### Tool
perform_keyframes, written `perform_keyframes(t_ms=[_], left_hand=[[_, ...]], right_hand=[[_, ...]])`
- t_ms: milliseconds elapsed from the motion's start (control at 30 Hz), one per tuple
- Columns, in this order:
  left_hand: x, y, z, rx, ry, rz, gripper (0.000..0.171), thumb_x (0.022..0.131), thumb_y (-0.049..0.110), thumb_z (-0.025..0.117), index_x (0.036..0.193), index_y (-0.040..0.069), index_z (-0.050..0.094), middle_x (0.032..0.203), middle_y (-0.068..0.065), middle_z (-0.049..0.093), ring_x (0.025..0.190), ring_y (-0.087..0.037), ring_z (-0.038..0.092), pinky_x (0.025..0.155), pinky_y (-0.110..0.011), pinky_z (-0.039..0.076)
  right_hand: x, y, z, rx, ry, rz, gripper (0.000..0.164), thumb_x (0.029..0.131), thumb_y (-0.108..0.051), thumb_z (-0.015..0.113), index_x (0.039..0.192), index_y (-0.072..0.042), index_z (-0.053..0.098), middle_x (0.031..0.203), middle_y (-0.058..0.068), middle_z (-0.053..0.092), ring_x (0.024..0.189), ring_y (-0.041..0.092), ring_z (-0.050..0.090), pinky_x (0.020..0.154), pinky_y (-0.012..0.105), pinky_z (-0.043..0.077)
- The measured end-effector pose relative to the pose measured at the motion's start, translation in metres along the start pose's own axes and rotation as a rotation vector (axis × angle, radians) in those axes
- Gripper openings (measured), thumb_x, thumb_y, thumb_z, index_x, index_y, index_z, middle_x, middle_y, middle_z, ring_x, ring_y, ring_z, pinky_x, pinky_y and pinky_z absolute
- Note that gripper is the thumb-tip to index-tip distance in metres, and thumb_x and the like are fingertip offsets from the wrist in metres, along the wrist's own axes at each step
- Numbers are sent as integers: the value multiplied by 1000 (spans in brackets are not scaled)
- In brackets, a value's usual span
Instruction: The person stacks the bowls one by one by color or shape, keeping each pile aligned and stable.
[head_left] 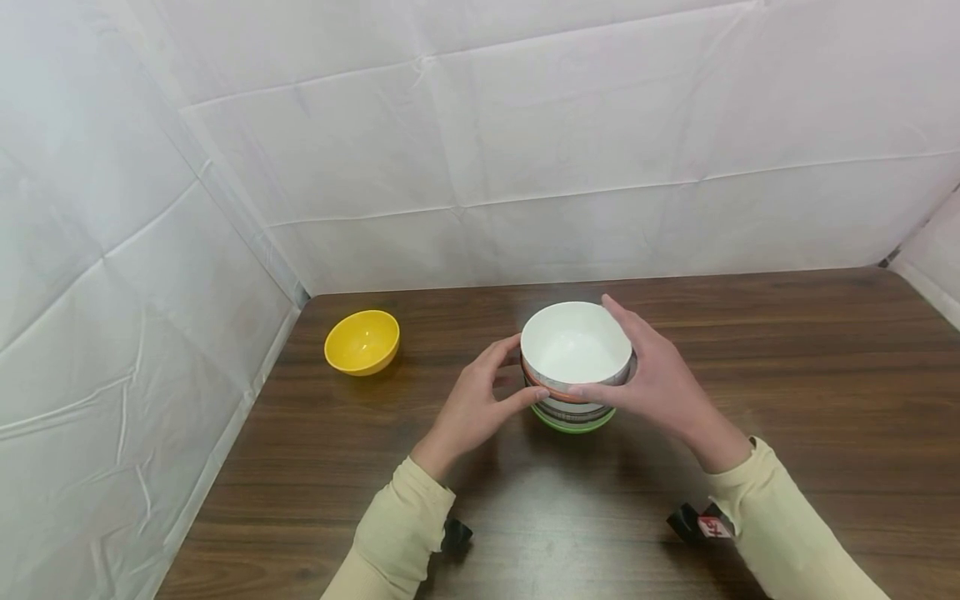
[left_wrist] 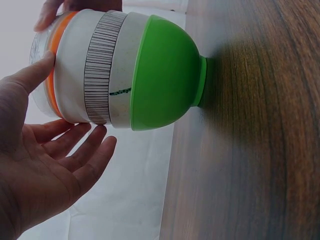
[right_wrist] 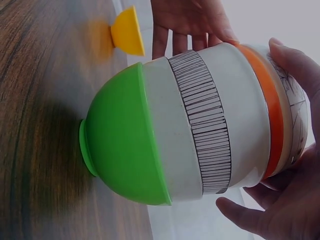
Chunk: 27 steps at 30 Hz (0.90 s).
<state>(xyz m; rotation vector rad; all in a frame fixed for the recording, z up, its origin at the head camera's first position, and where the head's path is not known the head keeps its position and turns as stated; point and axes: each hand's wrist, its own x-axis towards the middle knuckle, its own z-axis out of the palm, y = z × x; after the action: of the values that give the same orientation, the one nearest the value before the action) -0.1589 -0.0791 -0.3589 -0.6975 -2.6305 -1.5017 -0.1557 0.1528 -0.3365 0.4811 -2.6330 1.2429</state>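
Note:
A stack of several nested bowls stands upright on the table, with a green bowl [left_wrist: 165,75] at the bottom. Above it come whitish bowls, one with a band of black lines [right_wrist: 207,120], then an orange-banded bowl [right_wrist: 267,105]. On top sits a white bowl [head_left: 576,343] with a dark drawn pattern outside; its inside shows white. My right hand [head_left: 667,379] grips this top bowl, thumb on the near side and fingers round the far right. From the left, my left hand [head_left: 476,400] holds the stack around the orange band, its thumb on that band.
A yellow bowl [head_left: 362,342] stands by itself at the back left of the dark wooden table [head_left: 787,375]. White sheeting [head_left: 525,125] hangs behind the table and along its left side. Black straps [head_left: 684,523] show at both wrists.

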Motion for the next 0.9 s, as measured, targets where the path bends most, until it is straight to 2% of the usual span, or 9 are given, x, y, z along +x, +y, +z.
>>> perform_keyframes(t_ms=[433,667,900], left_hand=[[-2,1,0,-4,15,-1,69,82,33,74,141,14,44,141,-5,51,120,-21,53,98,-46,50],[-1,2,0,28,6,-12,71,82,36,73,142,11,43,141,-6,50,120,-19,53,97,-42,51],[-1,2,-1,28,3,-5,71,83,35,73,142,10,43,142,-7,50,120,-19,53,98,-42,51]], right_hand=[[0,1,2,-13,-4,-12,116,59,-51,85,151,-11,27,149,19,38,128,37,42,96,64,43],[-1,2,1,-3,-14,2,115,59,-51,85,151,-12,26,151,17,35,129,36,40,97,64,42],[-1,0,1,-9,-44,-7,115,63,-48,84,151,-8,23,148,23,36,127,39,41,97,65,41]])
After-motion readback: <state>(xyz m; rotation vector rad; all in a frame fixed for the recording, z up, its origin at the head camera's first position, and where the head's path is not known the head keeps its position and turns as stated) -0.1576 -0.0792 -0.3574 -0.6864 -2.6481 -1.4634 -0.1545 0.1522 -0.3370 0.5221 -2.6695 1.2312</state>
